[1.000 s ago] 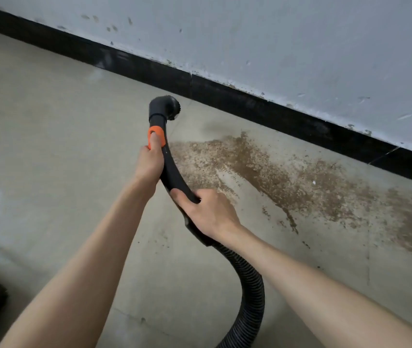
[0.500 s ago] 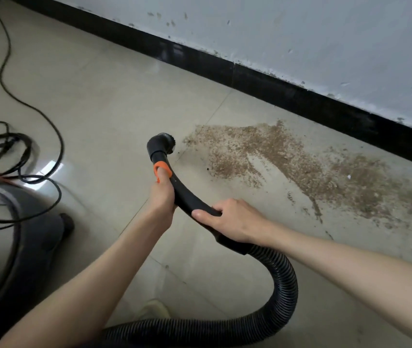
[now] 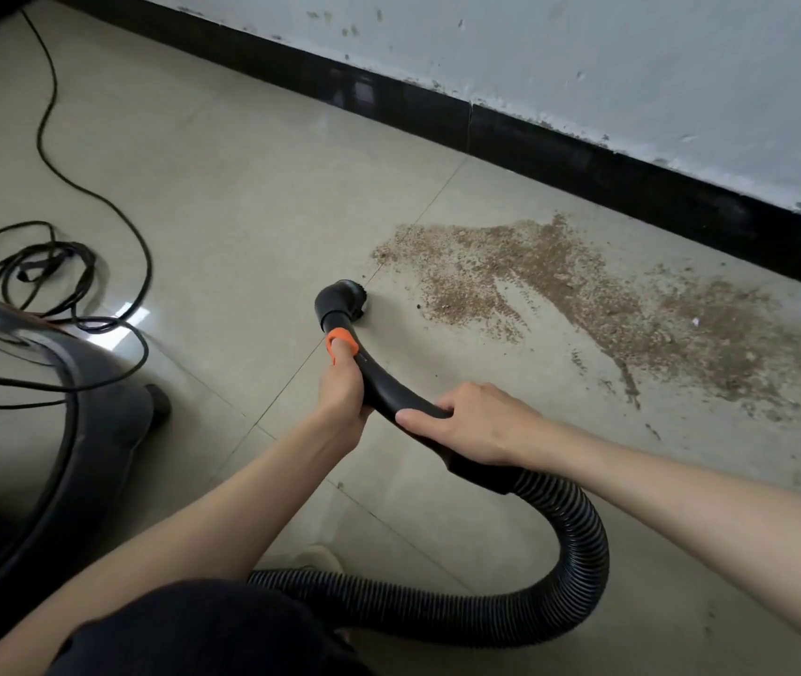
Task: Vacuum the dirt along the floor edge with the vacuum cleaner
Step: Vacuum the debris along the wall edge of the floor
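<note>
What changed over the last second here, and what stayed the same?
The nozzle drew back from the baseboard to the dirt patch's left edge. Both hands, left and right, kept gripping the black wand. The dirt looks unchanged.

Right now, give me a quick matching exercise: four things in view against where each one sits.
Things:
1. dirt
2. power cord
3. left hand
4. right hand

Places:
A. coiled on the floor at far left
B. on the curved handle just above the ribbed hose
C. spread on the tiles beside the black baseboard
D. just below the orange ring, near the nozzle

Pairs: 1-C, 2-A, 3-D, 4-B
</note>
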